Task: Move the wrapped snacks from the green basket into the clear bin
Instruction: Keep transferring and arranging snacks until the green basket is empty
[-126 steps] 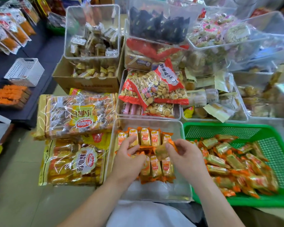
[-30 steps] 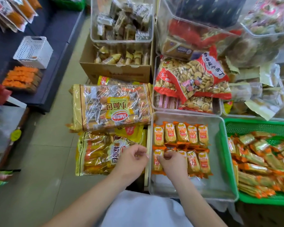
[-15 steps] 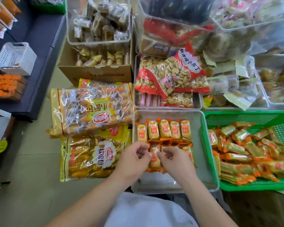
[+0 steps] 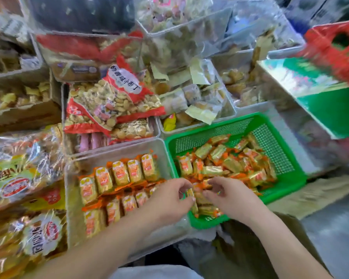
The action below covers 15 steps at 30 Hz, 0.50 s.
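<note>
Two bare hands meet at six o'clock in the view, over the near-left corner of the green basket [image 4: 280, 158]. The left hand [image 4: 167, 200] pinches one wrapped snack [image 4: 190, 193] between thumb and forefinger, and the packet stands on end just above the basket's near rim. The right hand [image 4: 232, 198] has its fingers curled, with the tips close to that packet and over the pile. Motion blur leaves it unclear whether they grip anything.

At one o'clock from the hands, the loose wrapped snacks [image 4: 220, 160], gold and orange, lie heaped at mixed angles inside the basket. At nine o'clock, touching the basket's left wall, stands the clear bin [image 4: 73, 198]. It holds two rows of packets [image 4: 119, 174] laid side by side, and the left forearm partly covers the near row.

Farther out at nine o'clock lie large bread bags [image 4: 18, 178]. At eleven o'clock, a red-trimmed biscuit bag [image 4: 113, 101] rests on a clear tub behind the bin. At two o'clock a green box [image 4: 330, 111] sits tilted beyond the basket. Stacked clear tubs [image 4: 189, 27] of other sweets fill the far edge at twelve o'clock.
</note>
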Tool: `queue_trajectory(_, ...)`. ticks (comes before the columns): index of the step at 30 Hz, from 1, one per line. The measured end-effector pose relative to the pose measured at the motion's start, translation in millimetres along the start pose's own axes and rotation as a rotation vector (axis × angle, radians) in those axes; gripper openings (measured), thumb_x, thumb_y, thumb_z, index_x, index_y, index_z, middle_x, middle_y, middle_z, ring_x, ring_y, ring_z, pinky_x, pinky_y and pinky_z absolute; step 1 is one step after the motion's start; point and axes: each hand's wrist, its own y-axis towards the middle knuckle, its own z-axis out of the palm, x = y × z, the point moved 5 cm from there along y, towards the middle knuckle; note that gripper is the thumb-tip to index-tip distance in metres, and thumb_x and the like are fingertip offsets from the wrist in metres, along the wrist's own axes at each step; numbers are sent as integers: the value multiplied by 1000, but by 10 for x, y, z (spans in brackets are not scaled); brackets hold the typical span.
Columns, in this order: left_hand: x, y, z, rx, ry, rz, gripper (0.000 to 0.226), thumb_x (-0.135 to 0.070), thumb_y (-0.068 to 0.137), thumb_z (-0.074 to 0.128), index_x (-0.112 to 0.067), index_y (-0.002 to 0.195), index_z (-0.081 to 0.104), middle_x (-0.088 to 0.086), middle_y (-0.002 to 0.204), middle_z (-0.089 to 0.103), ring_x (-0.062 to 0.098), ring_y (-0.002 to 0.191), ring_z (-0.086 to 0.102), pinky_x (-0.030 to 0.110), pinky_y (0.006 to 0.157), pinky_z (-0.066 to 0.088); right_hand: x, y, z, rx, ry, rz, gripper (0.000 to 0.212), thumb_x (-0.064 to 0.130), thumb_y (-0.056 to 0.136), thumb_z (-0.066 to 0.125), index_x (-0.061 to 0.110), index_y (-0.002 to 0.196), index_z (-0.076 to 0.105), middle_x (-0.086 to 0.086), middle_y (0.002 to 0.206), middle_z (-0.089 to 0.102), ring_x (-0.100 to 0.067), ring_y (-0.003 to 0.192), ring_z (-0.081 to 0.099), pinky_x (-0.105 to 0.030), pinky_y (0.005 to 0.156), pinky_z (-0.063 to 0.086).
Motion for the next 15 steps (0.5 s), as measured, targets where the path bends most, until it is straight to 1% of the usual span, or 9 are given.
queue_trajectory(3,-276,266,226,66,-45,-86,41,-30,87,80,-23,124,66,-4,105,65,10,91,58,21,81,47,-442,194,-170,-75,11,39,60,59,88,67,29,139,61,6,131,67,-18,117,64,-40,97,54)
queue_trajectory(4,-327,369,276,78,-13,-80,50,-31,85,81,-22,131,63,-2,113,62,11,100,59,19,86,46,-525,252,-236,-141,16,43,67,56,89,69,27,147,53,2,141,59,-21,124,60,-41,100,52)
queue_trajectory(5,-362,500,329,87,50,-76,65,-34,83,82,-23,141,56,3,128,58,14,117,57,19,98,44,-628,316,-295,-204,14,67,75,56,89,70,27,153,44,-2,150,50,-26,131,55,-44,104,50)
queue_trajectory(6,-384,636,367,90,120,-86,83,-39,80,83,-25,152,46,8,149,46,22,138,46,25,113,38,-736,378,-346,-245,-8,118,83,59,89,70,27,157,36,-6,158,40,-30,139,47,-47,107,48)
queue_trajectory(7,-369,758,384,100,187,-131,100,-45,76,84,-28,160,32,12,165,27,33,153,27,34,124,27,-836,441,-367,-251,-38,181,89,62,88,69,29,160,28,-9,164,29,-34,146,36,-51,110,44)
queue_trajectory(8,-328,871,393,111,230,-188,113,-49,74,86,-32,164,20,13,172,7,40,158,10,42,128,19,-935,505,-356,-225,-42,242,94,66,87,68,31,162,23,-9,169,18,-36,152,26,-53,113,40)
queue_trajectory(10,-201,1076,444,144,218,-286,128,-51,71,89,-37,165,3,14,172,-14,45,158,-7,49,128,12,-1105,650,-307,-148,64,326,101,68,85,69,35,164,15,-9,172,5,-38,154,19,-55,117,36)
queue_trajectory(13,-129,1242,556,181,198,-304,134,-52,68,92,-42,165,0,14,171,-22,42,158,-13,48,129,11,-1235,853,-270,-99,259,404,107,60,85,75,38,164,7,-15,170,12,-42,150,29,-53,118,35)
queue_trajectory(15,-121,1294,625,156,202,-294,132,-52,67,92,-43,165,5,11,171,-22,42,158,-12,48,128,13,-1270,962,-227,-78,249,437,102,56,88,74,37,165,9,-16,166,23,-43,149,29,-53,118,33)
